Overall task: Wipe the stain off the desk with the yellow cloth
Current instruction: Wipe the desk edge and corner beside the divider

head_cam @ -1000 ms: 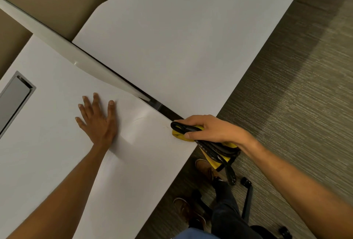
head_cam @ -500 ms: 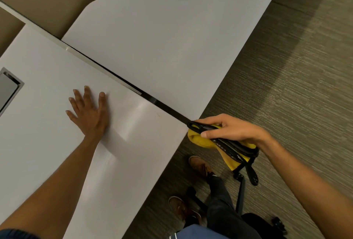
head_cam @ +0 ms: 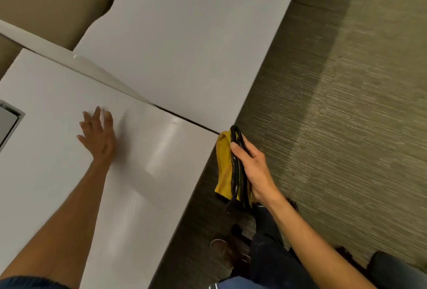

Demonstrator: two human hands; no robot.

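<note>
My right hand (head_cam: 253, 168) grips the yellow cloth (head_cam: 223, 168) together with a looped black strap (head_cam: 236, 170). Hand and cloth hang beside the desk's right edge, off the surface and over the floor. The white desk (head_cam: 57, 150) fills the lower left. My left hand (head_cam: 99, 137) rests flat on it with fingers spread, holding nothing. Faint small dark specks (head_cam: 176, 124) show on the desk near its far right corner, close to the seam. Glossy streaks shine on the desktop between my hands.
A second white desk (head_cam: 196, 46) adjoins beyond a dark seam, with a thin divider panel (head_cam: 69, 59) along it. A grey cable hatch (head_cam: 9, 122) sits at the desk's left. Carpet (head_cam: 346, 103) lies to the right; my legs, shoes and a chair base are below.
My right hand has pulled the yellow cloth off the desk corner and turned it down beside the edge. My left hand stays flat on the desk. The view has shifted.
</note>
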